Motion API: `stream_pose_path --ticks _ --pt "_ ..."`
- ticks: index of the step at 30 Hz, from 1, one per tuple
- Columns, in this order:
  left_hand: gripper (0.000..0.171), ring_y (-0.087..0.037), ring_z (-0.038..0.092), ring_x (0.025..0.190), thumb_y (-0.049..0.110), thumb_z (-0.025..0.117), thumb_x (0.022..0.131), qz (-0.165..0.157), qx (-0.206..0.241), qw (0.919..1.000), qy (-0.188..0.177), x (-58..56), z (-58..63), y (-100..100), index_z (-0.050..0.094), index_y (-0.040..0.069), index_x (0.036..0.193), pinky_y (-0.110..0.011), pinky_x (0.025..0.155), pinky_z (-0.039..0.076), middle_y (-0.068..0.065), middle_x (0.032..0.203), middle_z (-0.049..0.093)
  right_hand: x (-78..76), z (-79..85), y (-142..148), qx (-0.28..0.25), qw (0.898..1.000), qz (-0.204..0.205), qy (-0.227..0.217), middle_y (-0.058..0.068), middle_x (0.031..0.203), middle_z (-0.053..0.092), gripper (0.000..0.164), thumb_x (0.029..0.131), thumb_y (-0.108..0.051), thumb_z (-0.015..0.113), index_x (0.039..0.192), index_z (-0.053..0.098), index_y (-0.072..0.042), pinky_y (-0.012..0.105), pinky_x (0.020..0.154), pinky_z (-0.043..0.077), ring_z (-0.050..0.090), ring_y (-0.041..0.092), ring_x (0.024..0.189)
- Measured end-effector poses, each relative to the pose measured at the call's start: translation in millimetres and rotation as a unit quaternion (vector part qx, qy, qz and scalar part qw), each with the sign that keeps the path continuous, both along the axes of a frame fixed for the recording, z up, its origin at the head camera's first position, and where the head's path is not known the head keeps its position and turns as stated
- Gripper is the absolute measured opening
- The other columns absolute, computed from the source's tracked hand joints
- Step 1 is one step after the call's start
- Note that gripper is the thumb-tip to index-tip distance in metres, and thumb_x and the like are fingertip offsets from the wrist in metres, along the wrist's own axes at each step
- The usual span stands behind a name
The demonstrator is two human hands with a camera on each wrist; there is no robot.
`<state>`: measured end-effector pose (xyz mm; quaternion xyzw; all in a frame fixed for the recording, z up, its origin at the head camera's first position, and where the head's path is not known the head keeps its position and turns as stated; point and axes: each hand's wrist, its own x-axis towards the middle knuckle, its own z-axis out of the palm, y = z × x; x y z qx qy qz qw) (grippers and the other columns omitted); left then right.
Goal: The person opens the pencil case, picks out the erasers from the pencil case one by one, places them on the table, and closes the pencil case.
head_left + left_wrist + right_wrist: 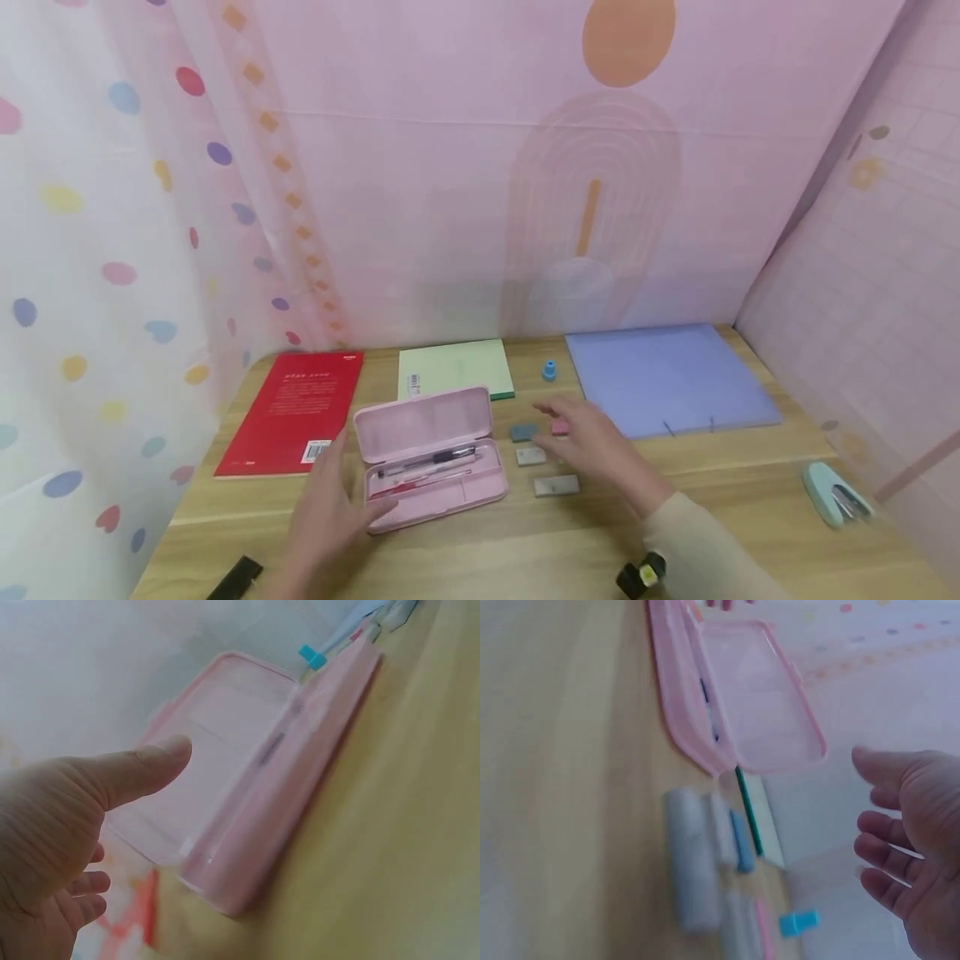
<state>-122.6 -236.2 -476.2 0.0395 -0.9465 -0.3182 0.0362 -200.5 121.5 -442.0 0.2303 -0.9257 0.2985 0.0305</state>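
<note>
An open pink pencil case (pixel 423 425) lies on the table with its lid tilted back. Inside it are a black pen (pixel 457 455) and a red pen (pixel 427 482). My left hand (pixel 330 500) is at the case's left end, its thumb stretched out; the left wrist view shows nothing in its grasp. To the right of the case lie a blue-grey eraser (pixel 523 432), a small white eraser (pixel 531 457), a longer whitish eraser (pixel 556 487) and a pink eraser (pixel 559 427). Above them hovers my right hand (pixel 592 437), fingers loosely bent and holding nothing.
A red book (pixel 300 408) lies at left, a pale green notebook (pixel 453 367) behind the case. A small blue object (pixel 549 371) stands near a blue-violet folder (pixel 667 379). At right is a mint stapler (pixel 828 496); a black object (pixel 236 578) lies front left.
</note>
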Motion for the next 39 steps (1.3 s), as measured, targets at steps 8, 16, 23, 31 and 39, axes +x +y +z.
stream_pose_path --ticks 8,16,23,31,39 --pt "0.122 -0.039 0.035 0.130 0.045 0.088 0.063 -0.073 -0.074 0.9930 0.056 -38.4 28.8 -3.5 0.016 0.010 0.154 -0.059 0.091 0.047 -0.019 0.144 0.034 -40.0 8.6 -53.0 0.021 0.996 0.065 -0.057 0.000 0.146 0.044 0.066 0.091 -0.041 0.065 0.147 0.038 -0.021 0.043 0.106 0.038 0.043 0.022 0.131" --pt "0.103 -0.039 0.038 0.129 0.040 0.085 0.069 -0.088 -0.091 0.9917 0.027 -35.5 28.3 -13.2 0.029 0.009 0.150 -0.057 0.091 0.048 -0.018 0.143 0.038 -42.3 1.2 -70.7 0.013 0.991 0.101 -0.089 0.001 0.143 0.048 0.063 0.092 -0.036 0.065 0.147 0.040 -0.018 0.038 0.107 0.038 0.045 0.020 0.130" --pt "0.093 -0.036 0.045 0.124 0.039 0.086 0.069 -0.112 -0.120 0.9840 0.068 -11.0 37.4 -10.1 0.040 0.009 0.145 -0.056 0.090 0.049 -0.014 0.138 0.046 -28.1 1.9 -60.8 0.022 0.989 0.137 -0.051 -0.001 0.141 0.051 0.058 0.092 -0.039 0.064 0.143 0.045 -0.020 0.039 0.106 0.039 0.046 0.019 0.129" --pt "0.090 -0.030 0.046 0.124 0.047 0.083 0.068 -0.147 -0.192 0.9671 0.079 22.9 29.1 7.3 0.047 0.010 0.142 -0.054 0.100 0.042 -0.011 0.135 0.050 0.5 -4.0 -47.6 0.031 0.976 0.207 0.068 0.000 0.126 0.061 0.046 0.089 -0.038 0.068 0.127 0.060 -0.013 0.037 0.103 0.042 0.054 0.017 0.118" --pt "0.095 -0.034 0.029 0.139 0.066 0.070 0.072 -0.168 -0.202 0.9649 -0.015 32.2 12.4 27.8 0.039 0.017 0.148 -0.065 0.108 0.022 -0.008 0.149 0.040 18.8 -22.5 -64.9 0.101 0.974 0.184 0.081 0.003 0.140 0.051 0.062 0.094 -0.063 0.041 0.135 0.056 -0.019 0.052 0.111 0.028 0.044 0.025 0.131"
